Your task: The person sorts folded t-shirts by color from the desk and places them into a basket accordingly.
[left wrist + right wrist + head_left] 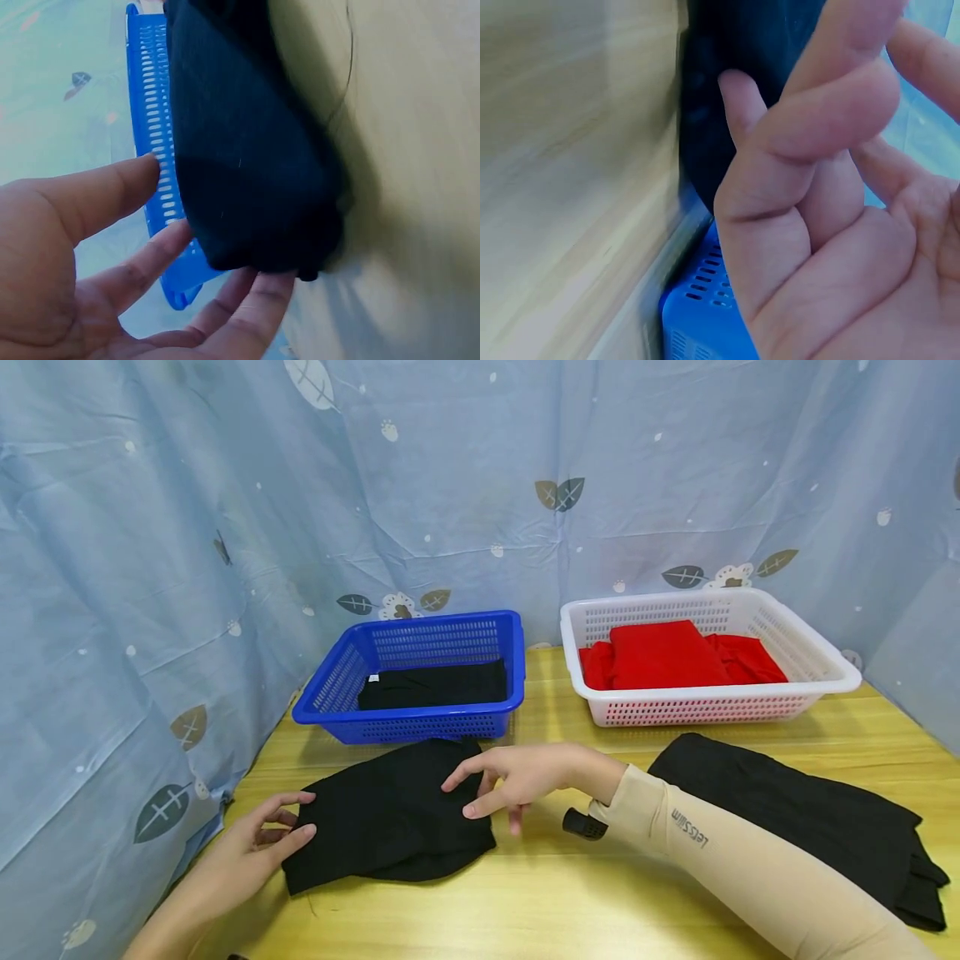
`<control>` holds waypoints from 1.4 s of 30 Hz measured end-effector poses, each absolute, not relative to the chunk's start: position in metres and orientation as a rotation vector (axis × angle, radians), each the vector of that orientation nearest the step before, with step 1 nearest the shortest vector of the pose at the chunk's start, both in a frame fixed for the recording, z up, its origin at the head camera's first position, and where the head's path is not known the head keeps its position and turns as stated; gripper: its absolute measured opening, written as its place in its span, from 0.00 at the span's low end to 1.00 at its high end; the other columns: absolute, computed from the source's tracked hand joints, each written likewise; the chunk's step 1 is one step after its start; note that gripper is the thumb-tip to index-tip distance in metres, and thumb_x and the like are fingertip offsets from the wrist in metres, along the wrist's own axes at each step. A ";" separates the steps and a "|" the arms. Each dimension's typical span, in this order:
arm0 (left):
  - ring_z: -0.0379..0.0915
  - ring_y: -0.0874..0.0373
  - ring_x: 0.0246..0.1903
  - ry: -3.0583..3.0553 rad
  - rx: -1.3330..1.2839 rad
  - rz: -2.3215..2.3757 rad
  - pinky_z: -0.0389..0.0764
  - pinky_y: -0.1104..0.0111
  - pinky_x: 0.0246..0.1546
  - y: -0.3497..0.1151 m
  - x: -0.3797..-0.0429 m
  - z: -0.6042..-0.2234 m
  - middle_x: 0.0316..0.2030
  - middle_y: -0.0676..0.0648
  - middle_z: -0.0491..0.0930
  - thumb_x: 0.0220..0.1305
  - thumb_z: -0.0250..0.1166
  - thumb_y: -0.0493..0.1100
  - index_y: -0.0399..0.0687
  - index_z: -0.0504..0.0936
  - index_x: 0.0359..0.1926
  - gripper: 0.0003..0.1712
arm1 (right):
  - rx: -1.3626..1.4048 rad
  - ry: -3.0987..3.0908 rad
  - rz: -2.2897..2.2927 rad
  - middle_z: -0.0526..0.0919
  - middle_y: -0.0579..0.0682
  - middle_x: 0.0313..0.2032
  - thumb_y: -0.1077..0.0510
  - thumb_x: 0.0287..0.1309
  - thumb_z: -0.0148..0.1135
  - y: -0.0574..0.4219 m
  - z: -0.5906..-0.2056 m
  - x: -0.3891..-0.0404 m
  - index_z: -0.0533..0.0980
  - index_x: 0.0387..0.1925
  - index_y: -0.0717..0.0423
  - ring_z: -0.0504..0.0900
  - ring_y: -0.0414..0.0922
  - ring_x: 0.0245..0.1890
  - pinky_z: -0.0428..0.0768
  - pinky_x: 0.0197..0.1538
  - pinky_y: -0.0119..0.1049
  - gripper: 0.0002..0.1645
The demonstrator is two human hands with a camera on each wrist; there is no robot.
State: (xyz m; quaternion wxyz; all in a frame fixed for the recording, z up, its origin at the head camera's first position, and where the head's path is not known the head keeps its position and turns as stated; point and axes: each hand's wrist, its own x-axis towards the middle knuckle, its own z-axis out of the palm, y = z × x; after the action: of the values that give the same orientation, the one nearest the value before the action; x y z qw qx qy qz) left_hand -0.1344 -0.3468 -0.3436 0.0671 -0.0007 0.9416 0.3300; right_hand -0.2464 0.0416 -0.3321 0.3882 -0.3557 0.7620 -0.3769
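Folded black cloth (390, 818) on wooden table (540, 902), just in front of blue basket (408, 672). Left hand (251, 852) touching cloth's left edge, fingers loose. Right hand (517, 777) over cloth's right edge, fingers spread, gripping nothing. White basket (712, 652) holding red clothes (667, 656).

I see my right hand (832, 225), fingers loosely bent, beside the black cloth (742, 90) on the wooden table (562, 187) (blue basket (701, 315) below).
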 end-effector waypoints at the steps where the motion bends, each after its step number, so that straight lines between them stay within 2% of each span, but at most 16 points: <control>1: 0.85 0.40 0.55 2.846 0.002 1.000 0.87 0.61 0.44 -0.346 -0.135 -0.344 0.59 0.35 0.80 0.79 0.66 0.51 0.47 0.72 0.74 0.30 | -0.908 1.933 -0.957 0.83 0.51 0.52 0.48 0.76 0.66 0.043 -0.332 -0.245 0.72 0.75 0.38 0.92 0.50 0.27 0.88 0.42 0.39 0.30; 6: 0.79 0.30 0.64 2.837 0.025 1.048 0.88 0.51 0.52 -0.346 -0.136 -0.344 0.70 0.30 0.73 0.79 0.65 0.51 0.48 0.70 0.77 0.32 | -0.917 1.920 -0.956 0.84 0.50 0.53 0.48 0.76 0.65 0.052 -0.331 -0.243 0.71 0.75 0.37 0.93 0.51 0.31 0.86 0.42 0.39 0.30; 13: 0.83 0.44 0.56 2.678 -0.078 1.180 0.89 0.60 0.45 -0.357 -0.135 -0.344 0.66 0.30 0.73 0.81 0.63 0.48 0.46 0.61 0.81 0.36 | -0.858 1.958 -0.973 0.83 0.54 0.51 0.49 0.76 0.66 0.067 -0.329 -0.241 0.71 0.76 0.37 0.93 0.52 0.32 0.87 0.45 0.42 0.32; 16: 0.82 0.46 0.56 2.570 -0.089 1.243 0.90 0.55 0.47 -0.361 -0.134 -0.345 0.64 0.30 0.75 0.81 0.63 0.48 0.46 0.55 0.83 0.40 | -0.834 1.962 -0.981 0.84 0.54 0.52 0.48 0.75 0.66 0.068 -0.331 -0.241 0.69 0.77 0.33 0.93 0.51 0.31 0.85 0.41 0.40 0.33; 21: 0.79 0.40 0.64 2.448 -0.103 1.308 0.90 0.48 0.51 -0.362 -0.136 -0.348 0.69 0.25 0.71 0.81 0.63 0.50 0.53 0.50 0.86 0.44 | -0.802 1.916 -1.051 0.84 0.57 0.52 0.48 0.74 0.68 0.062 -0.337 -0.241 0.66 0.78 0.27 0.93 0.52 0.30 0.81 0.35 0.35 0.37; 22: 0.80 0.41 0.60 2.425 -0.110 1.321 0.90 0.48 0.50 -0.361 -0.137 -0.349 0.69 0.26 0.70 0.81 0.63 0.50 0.55 0.50 0.86 0.44 | -0.797 1.910 -1.066 0.84 0.59 0.51 0.47 0.74 0.68 0.061 -0.339 -0.241 0.65 0.78 0.26 0.93 0.52 0.30 0.80 0.35 0.34 0.37; 24: 0.80 0.47 0.46 2.380 -0.108 1.336 0.88 0.52 0.47 -0.361 -0.138 -0.350 0.56 0.30 0.74 0.81 0.63 0.51 0.58 0.49 0.87 0.45 | -0.787 1.901 -1.089 0.83 0.62 0.49 0.47 0.73 0.69 0.058 -0.342 -0.242 0.65 0.78 0.24 0.93 0.52 0.29 0.79 0.34 0.33 0.38; 26: 0.71 0.53 0.32 2.331 -0.081 1.356 0.86 0.54 0.46 -0.360 -0.140 -0.351 0.41 0.39 0.69 0.82 0.62 0.52 0.60 0.47 0.87 0.44 | -0.776 1.901 -1.112 0.83 0.63 0.45 0.47 0.73 0.69 0.055 -0.346 -0.243 0.66 0.77 0.22 0.93 0.50 0.28 0.78 0.32 0.32 0.38; 28: 0.73 0.48 0.35 2.260 -0.035 1.409 0.86 0.53 0.48 -0.358 -0.142 -0.352 0.46 0.37 0.68 0.83 0.59 0.51 0.60 0.46 0.87 0.43 | -0.765 1.894 -1.146 0.84 0.63 0.41 0.48 0.72 0.70 0.051 -0.351 -0.244 0.67 0.76 0.23 0.92 0.48 0.26 0.79 0.31 0.31 0.38; 29: 0.78 0.45 0.42 2.224 -0.015 1.433 0.86 0.51 0.50 -0.357 -0.144 -0.353 0.50 0.34 0.70 0.84 0.58 0.51 0.60 0.46 0.87 0.43 | -0.764 1.882 -1.158 0.84 0.61 0.39 0.49 0.72 0.70 0.048 -0.353 -0.244 0.67 0.76 0.23 0.91 0.47 0.25 0.79 0.31 0.31 0.37; 30: 0.79 0.40 0.52 2.192 -0.003 1.460 0.87 0.50 0.53 -0.355 -0.145 -0.354 0.62 0.29 0.67 0.84 0.58 0.50 0.60 0.46 0.87 0.42 | -0.762 1.866 -1.177 0.85 0.61 0.35 0.49 0.72 0.70 0.045 -0.356 -0.244 0.68 0.76 0.24 0.91 0.46 0.24 0.79 0.30 0.31 0.37; 32: 0.67 0.34 0.70 2.141 0.009 1.506 0.86 0.48 0.58 -0.351 -0.147 -0.356 0.81 0.30 0.43 0.84 0.57 0.50 0.61 0.47 0.87 0.41 | -0.759 1.839 -1.205 0.84 0.59 0.29 0.50 0.72 0.70 0.039 -0.360 -0.243 0.69 0.76 0.26 0.89 0.44 0.22 0.79 0.29 0.30 0.37; 33: 0.58 0.32 0.76 2.120 0.012 1.524 0.86 0.49 0.58 -0.349 -0.148 -0.357 0.85 0.34 0.31 0.84 0.57 0.50 0.61 0.48 0.87 0.40 | -0.764 1.824 -1.216 0.85 0.57 0.29 0.51 0.72 0.70 0.036 -0.362 -0.243 0.69 0.76 0.27 0.89 0.43 0.22 0.79 0.28 0.30 0.37; 36: 0.58 0.33 0.75 2.115 0.001 1.538 0.85 0.52 0.56 -0.345 -0.151 -0.360 0.85 0.36 0.30 0.84 0.59 0.50 0.61 0.50 0.86 0.40 | -0.771 1.807 -1.253 0.85 0.49 0.36 0.52 0.72 0.70 0.028 -0.365 -0.240 0.71 0.75 0.32 0.87 0.41 0.20 0.78 0.26 0.30 0.35; 39: 0.58 0.34 0.75 2.109 -0.005 1.557 0.85 0.52 0.56 -0.344 -0.152 -0.361 0.85 0.36 0.31 0.84 0.58 0.50 0.60 0.52 0.86 0.39 | -0.768 1.821 -1.279 0.84 0.46 0.37 0.54 0.72 0.70 0.024 -0.368 -0.239 0.74 0.73 0.35 0.83 0.40 0.17 0.77 0.26 0.30 0.32; 42: 0.53 0.32 0.78 2.109 -0.029 1.580 0.86 0.51 0.57 -0.347 -0.154 -0.359 0.86 0.37 0.31 0.84 0.58 0.50 0.59 0.57 0.85 0.36 | -0.769 1.845 -1.299 0.83 0.47 0.25 0.58 0.70 0.72 0.024 -0.372 -0.239 0.77 0.70 0.39 0.79 0.41 0.15 0.75 0.25 0.30 0.30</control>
State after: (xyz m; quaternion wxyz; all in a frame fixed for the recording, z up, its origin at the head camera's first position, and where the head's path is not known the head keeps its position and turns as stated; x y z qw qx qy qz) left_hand -0.1538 -0.3469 -0.3589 0.2502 -0.0106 0.7748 0.5804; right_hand -0.2390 0.0238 -0.3719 0.3698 -0.2995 0.7192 -0.5063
